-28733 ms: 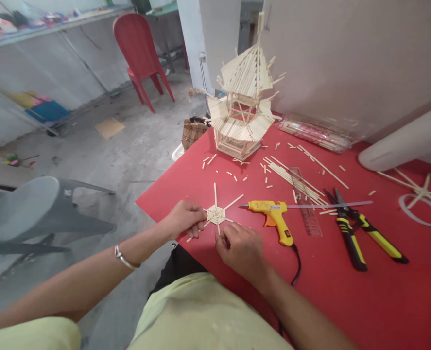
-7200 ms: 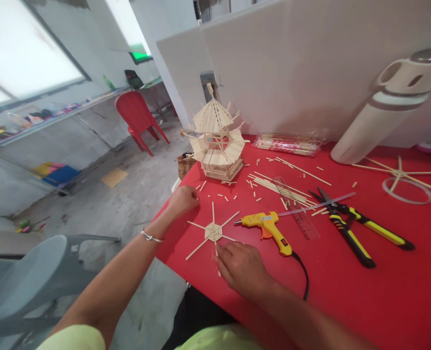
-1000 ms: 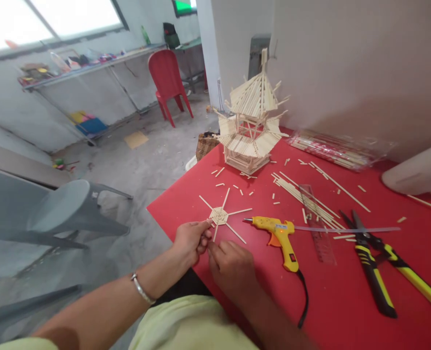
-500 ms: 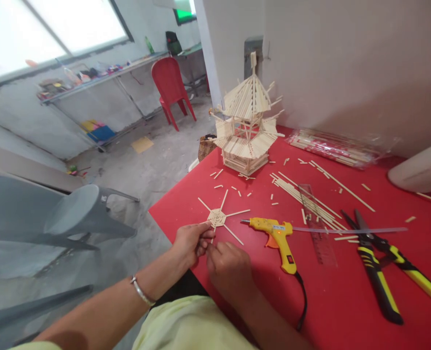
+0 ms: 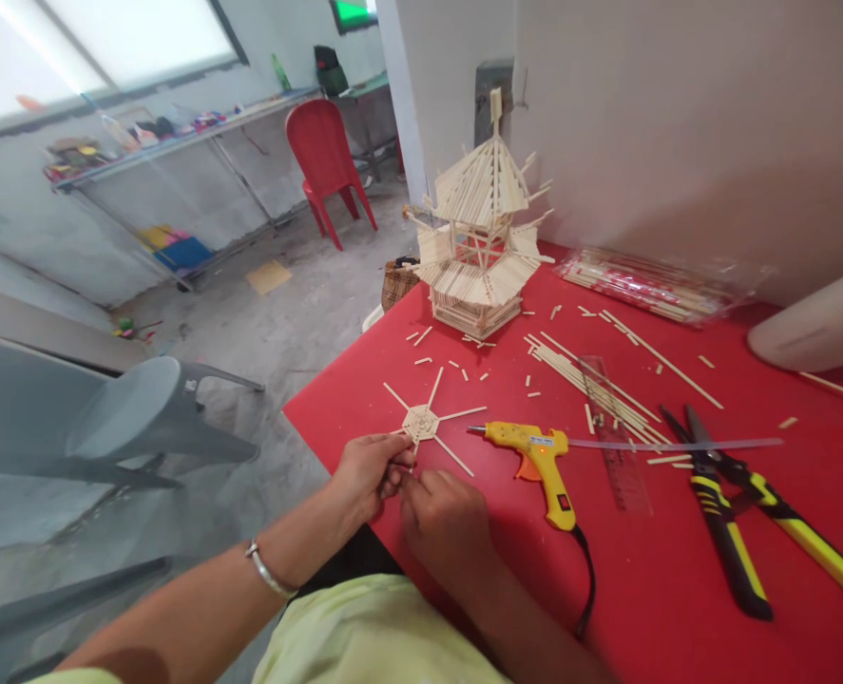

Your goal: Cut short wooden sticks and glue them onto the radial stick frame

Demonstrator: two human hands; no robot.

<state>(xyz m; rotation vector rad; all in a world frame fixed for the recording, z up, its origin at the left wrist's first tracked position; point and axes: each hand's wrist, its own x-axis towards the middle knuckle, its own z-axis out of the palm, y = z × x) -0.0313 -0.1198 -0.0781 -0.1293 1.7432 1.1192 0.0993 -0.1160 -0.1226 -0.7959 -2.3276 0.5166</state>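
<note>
A web-shaped piece of thin wooden sticks (image 5: 421,423), with spokes running out from a hexagonal middle, lies near the table's left corner. My left hand (image 5: 374,468) is closed, its fingertips pinching the near-left side of this piece. Just right of it, my right hand (image 5: 446,518) is curled at the piece's near spoke; what its fingers hold, if anything, is hidden. A yellow glue gun (image 5: 535,446) lies to the right, nozzle pointing left and a clear glue stick (image 5: 678,444) out of its back.
On the red table (image 5: 649,589) stand a stick pagoda (image 5: 485,275) and a pale cylinder (image 5: 820,323). Loose sticks (image 5: 592,385), a clear ruler (image 5: 613,446), yellow-black shears (image 5: 727,532) and bagged sticks (image 5: 656,285) lie on it. Grey chairs (image 5: 136,408) stand left.
The whole view has shifted slightly, so things appear a little further left. Both hands stay at the web-shaped piece in nearly the same pose.
</note>
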